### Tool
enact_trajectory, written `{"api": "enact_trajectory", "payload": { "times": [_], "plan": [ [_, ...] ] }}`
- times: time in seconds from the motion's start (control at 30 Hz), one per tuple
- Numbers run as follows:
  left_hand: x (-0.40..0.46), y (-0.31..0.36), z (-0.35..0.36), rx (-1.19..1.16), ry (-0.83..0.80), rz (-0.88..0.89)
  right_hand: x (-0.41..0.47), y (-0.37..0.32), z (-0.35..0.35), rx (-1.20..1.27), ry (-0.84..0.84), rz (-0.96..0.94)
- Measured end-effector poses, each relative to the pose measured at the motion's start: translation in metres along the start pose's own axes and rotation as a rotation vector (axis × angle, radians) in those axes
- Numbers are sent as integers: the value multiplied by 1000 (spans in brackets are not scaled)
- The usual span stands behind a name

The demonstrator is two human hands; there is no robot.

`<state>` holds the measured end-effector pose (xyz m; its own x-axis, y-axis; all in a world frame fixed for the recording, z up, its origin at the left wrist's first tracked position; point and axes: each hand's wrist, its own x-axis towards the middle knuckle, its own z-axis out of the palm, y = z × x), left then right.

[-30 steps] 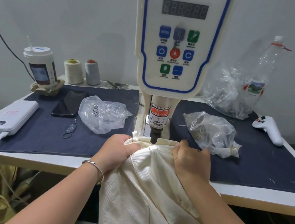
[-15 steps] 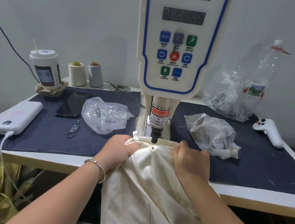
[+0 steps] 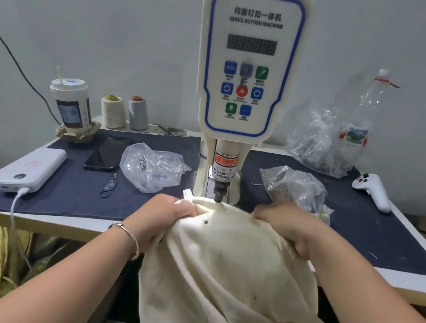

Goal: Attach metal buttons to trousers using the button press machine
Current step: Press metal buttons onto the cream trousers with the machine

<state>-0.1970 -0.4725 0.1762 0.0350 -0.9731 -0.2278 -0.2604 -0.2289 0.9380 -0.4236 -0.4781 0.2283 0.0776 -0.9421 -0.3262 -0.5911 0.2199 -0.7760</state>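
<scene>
Cream trousers (image 3: 231, 282) hang over the table's front edge, their waistband lying below the punch (image 3: 219, 192) of the white servo button machine (image 3: 248, 63). A small metal button (image 3: 205, 222) sits in the waistband, a little toward me from the punch. My left hand (image 3: 161, 216) grips the waistband on the left of the button. My right hand (image 3: 287, 230) grips bunched cloth on the right, further from the machine.
On the dark blue mat (image 3: 83, 187) lie a clear bag of buttons (image 3: 153, 167), a phone (image 3: 107, 153), a power bank (image 3: 33, 169) and keys (image 3: 109, 188). Right of the machine are another bag (image 3: 294, 187), a white controller (image 3: 373, 189) and a plastic bottle (image 3: 362, 121). A cup (image 3: 70, 103) and thread cones (image 3: 124, 112) stand behind.
The punch has lifted off the cloth and a fixed button shows. Both hands have drawn the waistband toward me, and my right hand has slid to the right.
</scene>
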Motion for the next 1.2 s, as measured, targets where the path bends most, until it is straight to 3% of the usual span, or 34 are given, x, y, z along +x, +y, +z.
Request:
{"api": "enact_trajectory", "payload": {
  "times": [0.17,0.3,0.37,0.47,0.57,0.63,0.77,0.83,0.93,1.03,1.13,1.2],
  "plan": [
    [-29,-15,-15,-61,-192,-60,-26,8,-3,413,-315,-38],
    [-48,-8,-44,-52,-474,-92,-52,-6,-5,376,-599,-197],
    [-58,13,-54,-37,-586,-20,-69,-22,1,85,-545,-354],
    [-79,57,-43,195,-604,175,-88,-46,16,-513,-251,-666],
    [-97,79,-15,366,-598,250,-99,-60,20,-491,-40,-806],
    [-101,81,-7,380,-561,256,-98,-59,7,-312,-78,-791],
    [-103,81,-14,301,-720,227,-91,-43,-25,-223,-694,-523],
    [-102,79,-19,202,-742,170,-82,-33,-30,-358,-826,-453],
    [-102,73,-26,63,-764,135,-71,-23,-37,-274,-842,-425],
    [-99,63,-35,-89,-797,126,-63,-18,-45,76,-811,-435],
    [-95,59,-39,-83,-882,106,-60,-22,-44,330,-852,-505],
    [-90,56,-43,-84,-846,89,-54,-21,-40,385,-846,-493]
  ]
}}
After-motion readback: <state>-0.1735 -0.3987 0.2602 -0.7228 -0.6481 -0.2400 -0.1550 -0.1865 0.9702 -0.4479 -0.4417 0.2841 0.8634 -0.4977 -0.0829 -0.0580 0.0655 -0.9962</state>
